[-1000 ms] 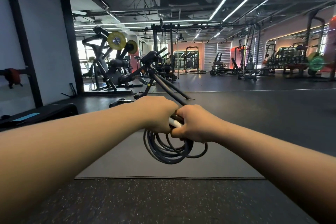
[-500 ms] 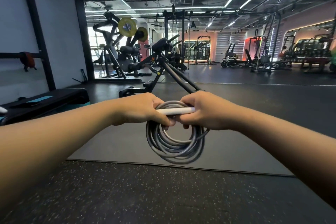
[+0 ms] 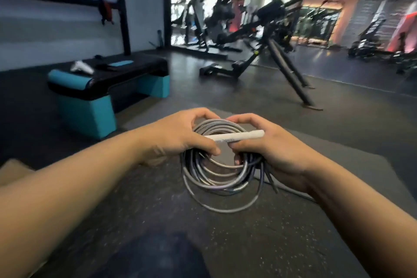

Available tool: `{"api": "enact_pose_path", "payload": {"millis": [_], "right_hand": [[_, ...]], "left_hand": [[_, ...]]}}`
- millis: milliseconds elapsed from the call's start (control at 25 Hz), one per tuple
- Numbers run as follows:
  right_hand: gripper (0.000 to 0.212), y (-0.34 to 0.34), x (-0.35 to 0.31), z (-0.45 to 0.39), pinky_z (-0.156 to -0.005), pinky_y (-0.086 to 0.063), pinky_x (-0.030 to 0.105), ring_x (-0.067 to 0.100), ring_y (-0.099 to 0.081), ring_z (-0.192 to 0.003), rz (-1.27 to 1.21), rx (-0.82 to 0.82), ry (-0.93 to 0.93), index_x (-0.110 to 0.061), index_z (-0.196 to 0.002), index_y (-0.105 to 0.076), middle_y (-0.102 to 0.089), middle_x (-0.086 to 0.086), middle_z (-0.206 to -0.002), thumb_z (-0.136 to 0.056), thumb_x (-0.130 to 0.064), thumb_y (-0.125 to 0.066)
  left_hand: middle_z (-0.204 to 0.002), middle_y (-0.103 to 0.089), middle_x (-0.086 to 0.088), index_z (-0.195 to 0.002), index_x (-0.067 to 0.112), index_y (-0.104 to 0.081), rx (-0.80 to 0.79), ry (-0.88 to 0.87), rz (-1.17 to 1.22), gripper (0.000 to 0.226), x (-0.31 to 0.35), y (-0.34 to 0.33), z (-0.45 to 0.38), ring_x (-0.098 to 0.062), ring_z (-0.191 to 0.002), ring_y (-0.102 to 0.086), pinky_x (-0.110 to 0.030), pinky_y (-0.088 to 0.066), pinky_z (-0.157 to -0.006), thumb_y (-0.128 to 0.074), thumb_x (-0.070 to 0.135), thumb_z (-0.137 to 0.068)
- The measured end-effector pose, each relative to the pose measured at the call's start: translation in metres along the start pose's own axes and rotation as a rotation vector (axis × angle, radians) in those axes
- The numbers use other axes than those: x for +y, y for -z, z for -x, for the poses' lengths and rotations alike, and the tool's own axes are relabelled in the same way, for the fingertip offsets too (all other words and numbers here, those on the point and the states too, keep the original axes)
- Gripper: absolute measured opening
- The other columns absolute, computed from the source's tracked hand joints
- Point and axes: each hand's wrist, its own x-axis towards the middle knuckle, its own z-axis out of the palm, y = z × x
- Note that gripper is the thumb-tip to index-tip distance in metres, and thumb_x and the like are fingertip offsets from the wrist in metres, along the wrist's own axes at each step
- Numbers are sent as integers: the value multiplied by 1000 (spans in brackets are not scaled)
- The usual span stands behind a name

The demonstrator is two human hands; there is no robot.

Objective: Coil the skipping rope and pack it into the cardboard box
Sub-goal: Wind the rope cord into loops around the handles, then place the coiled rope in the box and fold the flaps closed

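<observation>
The grey skipping rope (image 3: pixel 216 185) is wound into a round coil of several loops and held in the air in front of me. My left hand (image 3: pixel 180 137) grips the coil's left side and my right hand (image 3: pixel 268 151) grips its right side. A white handle (image 3: pixel 239 136) lies across the top of the coil, pinched between both hands. One loose loop hangs lower than the rest. A tan cardboard corner (image 3: pixel 13 170), possibly the box, shows at the far left edge, mostly hidden by my left forearm.
A black and teal step bench (image 3: pixel 108 83) stands to the left on the dark rubber floor, with a white object on it. A grey mat (image 3: pixel 338 151) lies under my hands. A black angled exercise machine (image 3: pixel 282 52) stands ahead.
My view has swung down and to the left, bringing the bench and the cardboard corner into sight. The coil has tilted flatter toward me, and both hands keep hold of it.
</observation>
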Motion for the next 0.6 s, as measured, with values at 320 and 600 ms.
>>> {"api": "enact_pose_path", "payload": {"millis": [320,600], "right_hand": [[23,-229,-87,-46,-74,-55,29,1,-64,-70,133,-54,-153,-22,-89,-70,-70,-4,-79,-79,-3,-80],[20,-375,-144,-52,-59,-41,11,-4,-57,-69,361,-403,-68,-26,-107,-54,-61,-12,-83,-96,-15,-67]], "left_hand": [[-105,-74,12,-117,49,-58,736,450,-445,51,1,133,179,-20,-100,-69,-37,-56,-83,-73,29,-73],[-102,-70,5,-107,42,-48,847,899,-458,35,14,228,281,-28,-92,-68,-42,-57,-79,-69,26,-83]]}}
